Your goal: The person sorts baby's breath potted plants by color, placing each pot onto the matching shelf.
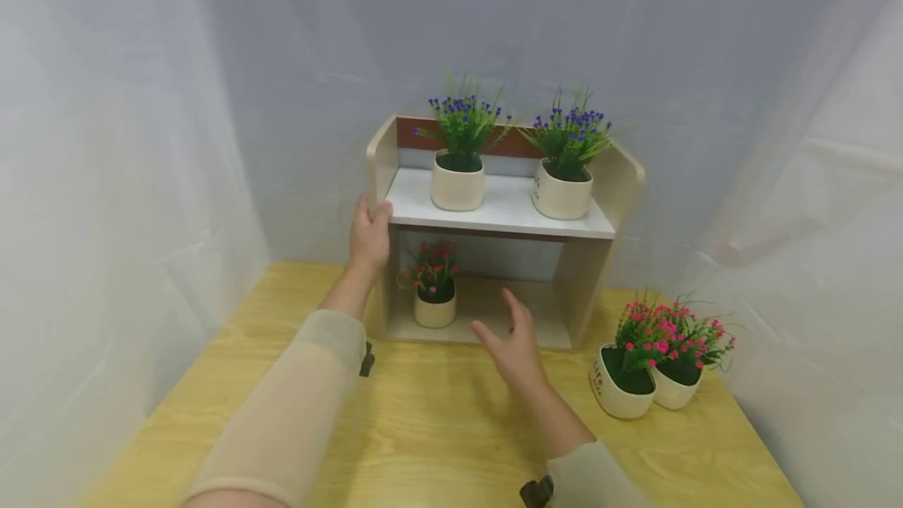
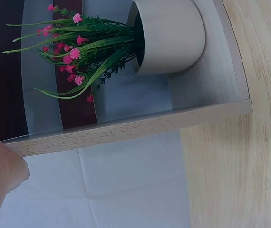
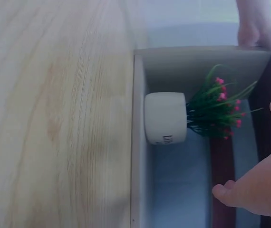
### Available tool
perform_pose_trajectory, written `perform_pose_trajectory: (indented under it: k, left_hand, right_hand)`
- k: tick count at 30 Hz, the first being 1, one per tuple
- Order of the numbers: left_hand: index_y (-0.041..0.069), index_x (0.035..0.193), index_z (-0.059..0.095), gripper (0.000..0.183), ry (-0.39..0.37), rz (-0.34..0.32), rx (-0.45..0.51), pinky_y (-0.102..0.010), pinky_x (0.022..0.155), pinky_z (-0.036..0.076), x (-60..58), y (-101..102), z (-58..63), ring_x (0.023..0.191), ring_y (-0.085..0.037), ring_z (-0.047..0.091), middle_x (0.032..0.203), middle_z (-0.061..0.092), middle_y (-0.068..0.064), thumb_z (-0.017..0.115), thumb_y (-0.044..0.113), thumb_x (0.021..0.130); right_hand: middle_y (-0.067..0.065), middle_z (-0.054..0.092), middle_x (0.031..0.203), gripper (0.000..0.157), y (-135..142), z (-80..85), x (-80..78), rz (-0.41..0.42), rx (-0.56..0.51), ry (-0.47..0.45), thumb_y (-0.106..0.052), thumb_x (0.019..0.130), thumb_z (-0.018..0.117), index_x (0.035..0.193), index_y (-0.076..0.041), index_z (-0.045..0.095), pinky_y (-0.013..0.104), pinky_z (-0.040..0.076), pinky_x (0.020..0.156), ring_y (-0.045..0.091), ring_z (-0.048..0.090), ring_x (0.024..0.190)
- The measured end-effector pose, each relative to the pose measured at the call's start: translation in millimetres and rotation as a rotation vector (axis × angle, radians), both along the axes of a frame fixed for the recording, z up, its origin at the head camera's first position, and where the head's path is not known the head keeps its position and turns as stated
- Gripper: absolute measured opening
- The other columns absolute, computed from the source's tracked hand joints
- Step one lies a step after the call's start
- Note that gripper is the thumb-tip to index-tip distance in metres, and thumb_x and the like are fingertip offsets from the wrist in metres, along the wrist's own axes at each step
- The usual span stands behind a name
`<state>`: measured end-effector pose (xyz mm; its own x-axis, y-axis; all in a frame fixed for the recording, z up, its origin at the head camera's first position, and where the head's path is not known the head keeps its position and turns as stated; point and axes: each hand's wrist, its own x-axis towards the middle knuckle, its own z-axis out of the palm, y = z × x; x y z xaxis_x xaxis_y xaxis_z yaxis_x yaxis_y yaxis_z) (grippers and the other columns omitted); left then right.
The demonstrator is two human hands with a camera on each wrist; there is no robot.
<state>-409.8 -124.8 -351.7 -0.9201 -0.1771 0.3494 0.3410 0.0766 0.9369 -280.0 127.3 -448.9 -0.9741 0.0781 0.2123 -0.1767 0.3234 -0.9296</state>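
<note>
At the left of the small two-tier shelf (image 1: 494, 202), my left hand (image 1: 370, 237) grips the side panel (image 2: 126, 132), thumb at its front edge. My right hand (image 1: 518, 343) is in front of the lower tier, thumb and fingers spread, holding nothing. To its left, a potted plant with red-pink flowers (image 1: 435, 312) stands upright on the lower tier; its white pot (image 3: 165, 118) has dark lettering. Two white pots with purple flowers, a left one (image 1: 457, 183) and a right one (image 1: 562, 190), stand on the upper tier.
On the wooden table (image 1: 409, 414), right of the shelf, stand two more pink-flowered plants close together, a front pot (image 1: 621, 390) and a rear pot (image 1: 679, 386). Pale sheeting (image 1: 296, 61) hangs behind the table and on both sides.
</note>
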Motion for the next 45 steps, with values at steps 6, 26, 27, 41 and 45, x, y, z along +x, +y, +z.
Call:
perform_pose_trajectory:
  k: [6, 26, 27, 41, 45]
  left_hand:
    - [0.016, 0.167, 0.034, 0.06, -0.023, 0.004, 0.005, -0.059, 0.135, 0.028, -0.5, 1, -3.6, 0.158, -0.038, 0.041, 0.168, 0.047, -0.016, 0.049, 0.036, 0.113]
    - [0.015, 0.165, 0.038, 0.058, -0.003, 0.004, 0.001, -0.06, 0.133, 0.028, 1.0, -3, -0.3, 0.155, -0.038, 0.043, 0.163, 0.05, -0.018, 0.049, 0.037, 0.112]
    - [0.015, 0.165, 0.038, 0.058, 0.001, 0.0, 0.003, -0.06, 0.133, 0.029, 0.9, -2, -0.1, 0.154, -0.038, 0.043, 0.163, 0.05, -0.018, 0.049, 0.037, 0.112]
    - [0.013, 0.163, 0.04, 0.056, 0.017, 0.001, 0.007, -0.06, 0.134, 0.028, -3.0, -1, -1.6, 0.155, -0.038, 0.044, 0.163, 0.051, -0.018, 0.049, 0.034, 0.112]
    - [0.011, 0.164, 0.039, 0.057, 0.017, -0.002, 0.012, -0.059, 0.135, 0.027, -2.5, -1, -1.6, 0.156, -0.038, 0.042, 0.164, 0.049, -0.019, 0.048, 0.034, 0.113]
  right_hand:
    - [0.016, 0.033, 0.175, 0.089, 13, 4.3, 23.3, -0.058, 0.041, 0.034, -0.029, 0.098, 0.081, 0.17, -0.014, 0.032, 0.062, 0.031, 0.132, 0.045, 0.034, 0.161]
    - [0.01, 0.042, 0.164, 0.078, 61, 19.4, 84.6, -0.178, -0.013, 0.124, -0.016, 0.099, 0.08, 0.164, -0.012, 0.039, 0.049, 0.036, 0.131, 0.032, 0.042, 0.156]
    - [0.01, 0.043, 0.164, 0.077, 64, 18.5, 87.3, -0.183, -0.012, 0.115, -0.017, 0.099, 0.081, 0.164, -0.012, 0.04, 0.044, 0.037, 0.131, 0.031, 0.042, 0.155]
    - [0.013, 0.043, 0.16, 0.077, 94, -6.7, 121.4, -0.119, 0.129, -0.01, -0.026, 0.099, 0.081, 0.162, -0.006, 0.041, 0.0, 0.034, 0.108, 0.032, 0.044, 0.15]
    - [0.013, 0.048, 0.157, 0.075, 104, -19.3, 126.6, -0.131, 0.176, -0.037, -0.025, 0.098, 0.082, 0.159, -0.005, 0.045, 0.014, 0.044, 0.113, 0.032, 0.049, 0.147]
